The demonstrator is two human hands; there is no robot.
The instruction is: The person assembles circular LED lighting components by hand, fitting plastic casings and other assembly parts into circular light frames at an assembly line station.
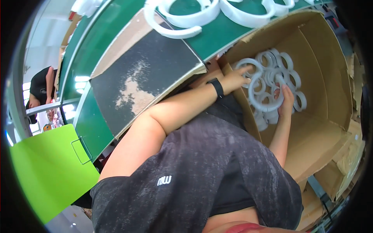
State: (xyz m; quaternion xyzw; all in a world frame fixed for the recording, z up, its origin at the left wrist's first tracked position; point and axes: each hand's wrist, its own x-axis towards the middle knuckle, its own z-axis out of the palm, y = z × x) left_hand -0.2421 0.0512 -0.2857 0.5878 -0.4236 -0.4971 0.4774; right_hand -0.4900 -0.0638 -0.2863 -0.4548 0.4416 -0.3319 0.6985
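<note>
Both arms reached into big cardboard box [330, 66]. Left hand [235, 77], black band [216, 87] on wrist, closed on white ring [248, 64] at pile top. Right hand [286, 101] curled round larger white ring [266, 97], held upright against pile of rings [287, 73] in box. More white rings [194, 17] laid on green belt [217, 35] above box.

Both hands deep inside the cardboard box [330, 70], hemmed by its tall walls. White plastic rings [272, 73] heaped against the far corner, blocking that end. Bare box floor toward the near edge, open from above. More large rings [182, 23] crowding the green conveyor belt [217, 37].
</note>
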